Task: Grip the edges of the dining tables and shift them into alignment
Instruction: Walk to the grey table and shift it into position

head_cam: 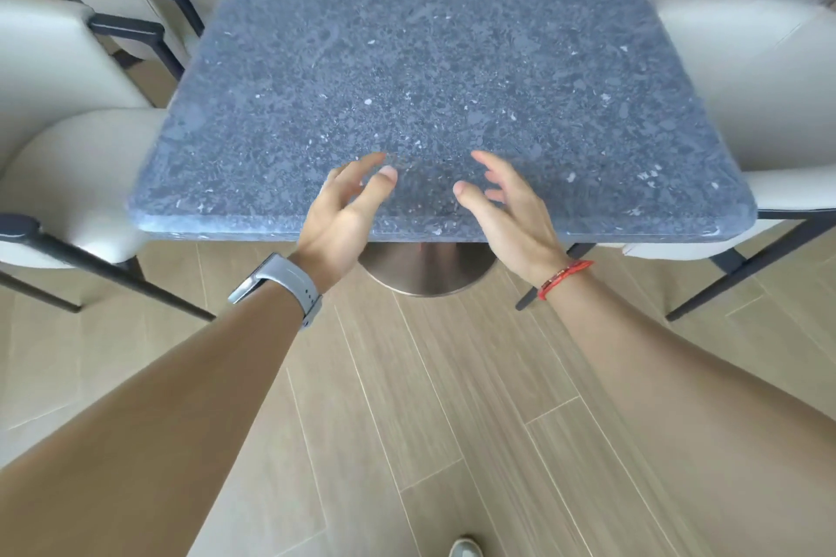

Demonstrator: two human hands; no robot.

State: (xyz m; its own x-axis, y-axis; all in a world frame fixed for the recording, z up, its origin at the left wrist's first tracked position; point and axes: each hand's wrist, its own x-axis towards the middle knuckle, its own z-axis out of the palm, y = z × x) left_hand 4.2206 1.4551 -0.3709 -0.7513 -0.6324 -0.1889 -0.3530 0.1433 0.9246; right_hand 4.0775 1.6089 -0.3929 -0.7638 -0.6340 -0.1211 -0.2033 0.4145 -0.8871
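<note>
Head view: left hand (344,213) and right hand (506,204), fingers loosely spread and holding nothing, hover over table (425,59) edge, frame centre.

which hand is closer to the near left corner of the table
Left. The left hand is over the table at its near edge, to the right of the near left corner. The right hand is further right, beyond the left hand.

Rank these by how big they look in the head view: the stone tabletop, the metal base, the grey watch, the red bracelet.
1. stone tabletop, by far largest.
2. metal base and grey watch: about alike; the base is partly hidden, the watch nearer.
3. red bracelet, smallest.
</note>
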